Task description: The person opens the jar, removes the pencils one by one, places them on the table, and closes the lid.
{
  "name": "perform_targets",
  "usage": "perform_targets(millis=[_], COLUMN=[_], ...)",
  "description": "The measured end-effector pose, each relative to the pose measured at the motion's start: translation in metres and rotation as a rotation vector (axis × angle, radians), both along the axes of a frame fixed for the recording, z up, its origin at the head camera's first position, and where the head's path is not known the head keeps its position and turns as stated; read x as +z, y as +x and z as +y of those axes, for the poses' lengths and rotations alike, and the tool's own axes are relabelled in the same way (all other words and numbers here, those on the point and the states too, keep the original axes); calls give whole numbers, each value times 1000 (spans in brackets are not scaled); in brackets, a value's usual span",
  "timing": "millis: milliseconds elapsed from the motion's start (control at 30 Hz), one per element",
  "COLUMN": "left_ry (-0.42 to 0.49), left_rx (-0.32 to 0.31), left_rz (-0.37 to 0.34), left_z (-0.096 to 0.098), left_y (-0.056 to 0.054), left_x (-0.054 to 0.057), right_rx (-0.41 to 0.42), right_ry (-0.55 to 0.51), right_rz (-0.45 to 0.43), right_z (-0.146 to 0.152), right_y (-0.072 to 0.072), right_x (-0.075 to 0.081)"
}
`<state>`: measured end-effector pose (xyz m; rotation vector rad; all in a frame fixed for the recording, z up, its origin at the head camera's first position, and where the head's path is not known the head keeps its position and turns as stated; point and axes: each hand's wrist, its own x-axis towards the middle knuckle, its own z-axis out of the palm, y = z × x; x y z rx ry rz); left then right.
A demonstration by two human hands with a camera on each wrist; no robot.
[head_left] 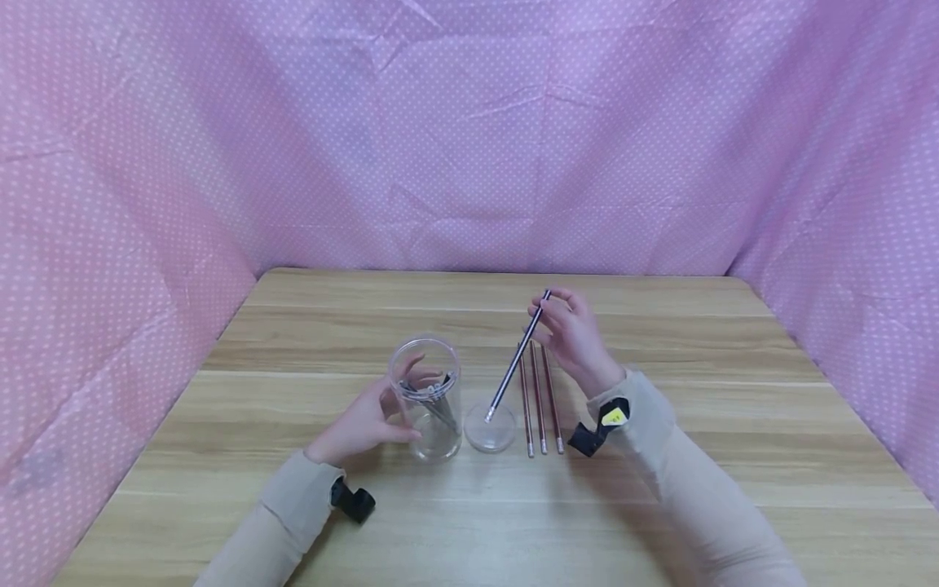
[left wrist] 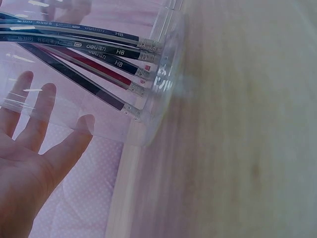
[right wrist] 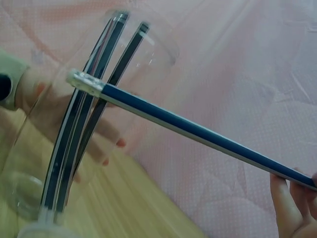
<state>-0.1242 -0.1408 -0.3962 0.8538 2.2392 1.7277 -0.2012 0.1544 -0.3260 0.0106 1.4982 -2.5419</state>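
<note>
A tall clear plastic jar stands upright, with several pencils leaning inside, mostly dark blue plus a red one, eraser ends down. My left hand holds the jar from its left side, thumb at the front and fingers around the back. Up to the right, my right hand pinches a blue-and-silver striped pencil near its upper end. That pencil slants down to the left, its eraser end overlapping a round clear lid in the head view.
Three reddish pencils lie side by side on the wooden table, right of the lid, erasers toward me. A pink dotted cloth hangs behind the table and along both sides.
</note>
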Motion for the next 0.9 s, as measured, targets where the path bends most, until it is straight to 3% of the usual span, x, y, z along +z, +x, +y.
perform_targets(millis=[433, 633, 900], left_ry=[22, 37, 24], left_rx=[-5, -21, -12], left_rz=[-24, 18, 4], left_z=[0, 1, 1], left_y=[-1, -2, -2], left_x=[0, -2, -1], right_rx=[149, 224, 211], right_ry=[256, 357, 500], right_rz=[42, 55, 63], right_z=[37, 53, 70], right_y=[-4, -9, -21], right_x=[-38, -47, -57])
